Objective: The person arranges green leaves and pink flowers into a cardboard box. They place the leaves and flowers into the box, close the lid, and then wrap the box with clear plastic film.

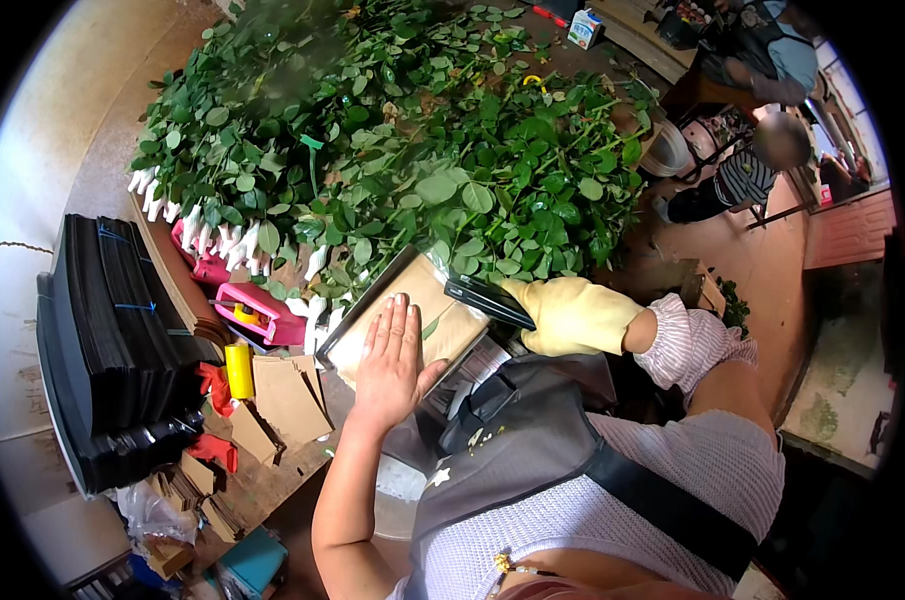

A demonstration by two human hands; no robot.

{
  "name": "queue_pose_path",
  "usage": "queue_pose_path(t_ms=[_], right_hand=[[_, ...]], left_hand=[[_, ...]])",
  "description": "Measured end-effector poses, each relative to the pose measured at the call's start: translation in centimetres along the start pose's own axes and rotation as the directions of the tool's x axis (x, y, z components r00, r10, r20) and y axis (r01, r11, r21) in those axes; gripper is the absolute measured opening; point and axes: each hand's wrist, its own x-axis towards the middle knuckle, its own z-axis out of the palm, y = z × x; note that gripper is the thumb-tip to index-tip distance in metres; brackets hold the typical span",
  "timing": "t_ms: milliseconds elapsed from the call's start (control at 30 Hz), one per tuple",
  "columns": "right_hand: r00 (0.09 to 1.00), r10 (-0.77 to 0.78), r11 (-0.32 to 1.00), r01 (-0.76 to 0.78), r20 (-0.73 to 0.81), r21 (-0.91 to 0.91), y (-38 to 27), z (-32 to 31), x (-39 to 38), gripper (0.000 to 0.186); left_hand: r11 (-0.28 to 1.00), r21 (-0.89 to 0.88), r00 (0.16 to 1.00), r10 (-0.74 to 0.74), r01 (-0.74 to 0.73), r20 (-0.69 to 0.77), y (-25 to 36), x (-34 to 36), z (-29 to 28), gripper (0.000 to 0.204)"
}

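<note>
My bare left hand (391, 355) lies flat, fingers stretched, on a sheet of light brown paper or card (443, 315). The sheet sits in a shallow dark-edged frame or tray (373, 290) in front of my apron, with a small green leaf on it. My right hand (578, 315), in a pale yellow glove, is closed on a long black flat object (488, 302) at the sheet's right edge; its exact kind cannot be made out. Right behind the frame spreads a large heap of leafy green rose stems (413, 150), some with white-wrapped ends (243, 245) at the left.
Stacked black sheets (133, 330) stand at the left. Near them are a pink tape dispenser (260, 312), a yellow roll (239, 370), red gloves (213, 450) and cardboard pieces (283, 395). A carton (585, 28) stands at the back. Other people, one in a striped top (748, 180), are at the far right.
</note>
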Motion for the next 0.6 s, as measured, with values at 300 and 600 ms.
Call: queue_pose_path(t_ms=[300, 600], right_hand=[[0.996, 0.001, 0.999, -0.005, -0.087, -0.043, 1.6, 3.4, 1.7, 0.053], [0.949, -0.100, 0.994, 0.087, -0.299, -0.059, -1.4, -0.9, -1.2, 0.061]], left_hand=[[1.000, 0.010, 1.000, 0.009, -0.009, -0.029, -0.4, 0.0, 0.6, 0.086], [0.097, -0.995, 0.875, -0.481, -0.003, -0.050, 6.3, -3.3, -0.4, 0.088]])
